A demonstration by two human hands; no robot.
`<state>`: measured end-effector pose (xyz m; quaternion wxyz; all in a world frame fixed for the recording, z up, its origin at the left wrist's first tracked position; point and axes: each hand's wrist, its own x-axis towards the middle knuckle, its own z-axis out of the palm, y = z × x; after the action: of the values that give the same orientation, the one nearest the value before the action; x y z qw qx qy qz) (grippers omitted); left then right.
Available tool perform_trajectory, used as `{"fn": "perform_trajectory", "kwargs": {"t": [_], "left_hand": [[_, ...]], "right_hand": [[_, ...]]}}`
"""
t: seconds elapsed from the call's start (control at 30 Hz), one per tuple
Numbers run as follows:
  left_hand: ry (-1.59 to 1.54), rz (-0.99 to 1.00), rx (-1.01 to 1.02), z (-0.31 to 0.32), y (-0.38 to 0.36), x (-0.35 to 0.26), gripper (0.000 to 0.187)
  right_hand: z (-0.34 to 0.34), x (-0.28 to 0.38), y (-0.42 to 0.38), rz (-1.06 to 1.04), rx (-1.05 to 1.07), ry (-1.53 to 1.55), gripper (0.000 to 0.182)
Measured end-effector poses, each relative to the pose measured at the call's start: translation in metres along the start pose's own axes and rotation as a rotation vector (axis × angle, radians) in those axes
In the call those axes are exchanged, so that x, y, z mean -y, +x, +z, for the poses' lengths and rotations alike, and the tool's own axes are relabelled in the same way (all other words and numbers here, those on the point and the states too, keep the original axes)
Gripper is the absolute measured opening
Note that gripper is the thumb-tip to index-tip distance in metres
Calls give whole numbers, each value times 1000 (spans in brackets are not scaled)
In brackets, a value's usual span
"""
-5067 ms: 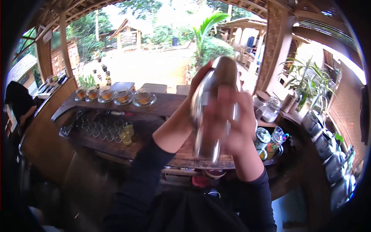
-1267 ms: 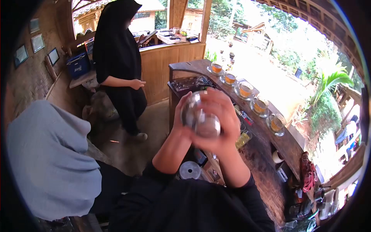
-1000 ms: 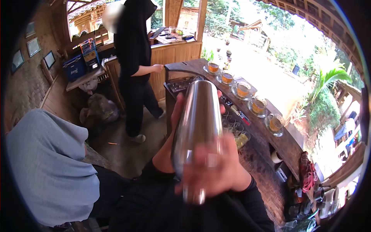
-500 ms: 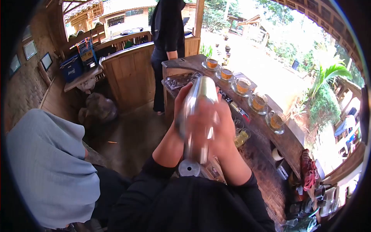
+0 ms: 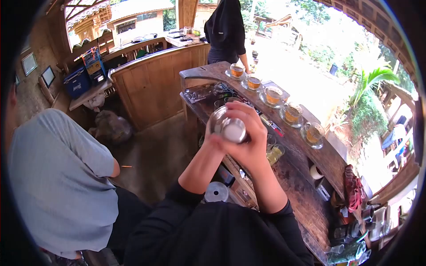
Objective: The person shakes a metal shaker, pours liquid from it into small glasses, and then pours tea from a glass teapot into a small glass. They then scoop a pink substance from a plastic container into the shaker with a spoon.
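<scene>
Both my hands are wrapped round a shiny metal cocktail shaker (image 5: 233,131), which points end-on toward my head. My right hand (image 5: 253,133) closes over its top and right side, fingers curled across it. On the lower left, my left hand (image 5: 214,144) grips the shaker; most of its fingers are hidden behind the metal. Beyond the shaker, glass cups of amber drink (image 5: 273,95) stand on saucers along the raised counter ledge. A glass with yellowish liquid (image 5: 275,153) sits on the lower worktop, right of my right wrist.
The dark wooden counter (image 5: 301,186) curves along my right. A person in a grey shirt (image 5: 62,177) is close on my left. Another person in black (image 5: 225,33) stands past the counter's far end. A round metal stool seat (image 5: 216,192) is below my forearms. Glassware (image 5: 348,252) lies at lower right.
The shaker has swung from upright and motion-blurred to end-on toward me, still in both hands. The person in black has moved right, behind the counter end. The person in grey appears farther into view.
</scene>
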<state>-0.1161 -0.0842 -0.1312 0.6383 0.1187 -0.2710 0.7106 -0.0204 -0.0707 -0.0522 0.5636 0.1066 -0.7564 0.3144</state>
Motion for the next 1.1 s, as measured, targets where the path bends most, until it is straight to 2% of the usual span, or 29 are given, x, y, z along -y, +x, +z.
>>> {"fn": "perform_trajectory", "kwargs": {"t": [0.03,0.07,0.1,0.13,0.17,0.2,0.23,0.3,0.37,0.4,0.43,0.5,0.53,0.57,0.6,0.63,0.67,0.7,0.77,0.8,0.83,0.87,0.9,0.97,1.03,1.07,1.1], "left_hand": [[430,327,-432,4,-3,-3,44],[421,184,-151,-43,-9,-22,37],[-337,-47,376,-47,-4,-4,46],[61,-110,63,3,-9,4,54],[454,-166,-254,59,-15,14,62],[486,-147,-32,74,-16,24,77],[494,-201,272,86,-20,38,82],[678,48,448,91,-14,52,84],[610,-187,61,70,-18,17,77],[517,62,-313,57,-17,21,64],[289,-61,28,6,-20,-2,53],[23,202,-287,15,-27,20,49],[319,97,-112,18,-33,20,49],[299,-92,-14,30,-36,18,55],[393,-29,-60,59,-36,39,62],[485,36,-109,87,-38,60,69],[557,45,83,92,-44,63,81],[495,-17,280,98,-47,72,85],[696,50,397,89,-42,64,82],[636,82,151,81,-41,55,78],[570,112,-93,77,-42,50,73],[-204,-397,190,76,-39,54,60],[-27,77,234,8,-44,33,52],[362,304,-310,43,-49,38,51],[417,-62,-302,75,-55,36,56],[463,41,-149,97,-56,61,66],[446,57,-18,111,-63,74,77]], "right_hand": [[-4,7,0,-8,-2,-8,47],[-11,21,0,-71,54,-69,45],[-17,37,-2,-128,110,-130,43],[-23,57,-7,-269,211,-184,33],[-21,74,-14,-447,196,-265,23],[-27,83,-20,-646,208,-221,18],[-31,93,-20,-780,171,-147,17],[-26,70,-20,-1072,-25,-178,17],[-24,50,-30,-686,97,-138,21],[-22,34,-24,-449,128,-119,27],[-20,23,-18,-216,156,-99,33],[-16,22,-21,63,-41,-70,44],[-26,35,-18,-49,-5,-109,44],[-32,56,-13,-211,10,-54,39],[-41,77,-16,-370,163,-244,37],[-43,96,-12,-565,129,-79,34],[-39,100,-26,-779,82,-36,33],[-19,87,-25,-780,82,-30,33],[22,58,-18,-1339,-588,121,26],[-31,81,-60,-708,14,29,31],[-29,66,-36,-582,85,-82,23],[-31,51,-21,-483,224,-141,32],[-14,48,-20,-113,50,46,33],[-13,59,-15,2,-71,-11,27],[-32,88,-16,-316,137,-81,21],[-31,101,-26,-523,118,-56,18],[-27,110,-34,-726,97,-28,17]]}}
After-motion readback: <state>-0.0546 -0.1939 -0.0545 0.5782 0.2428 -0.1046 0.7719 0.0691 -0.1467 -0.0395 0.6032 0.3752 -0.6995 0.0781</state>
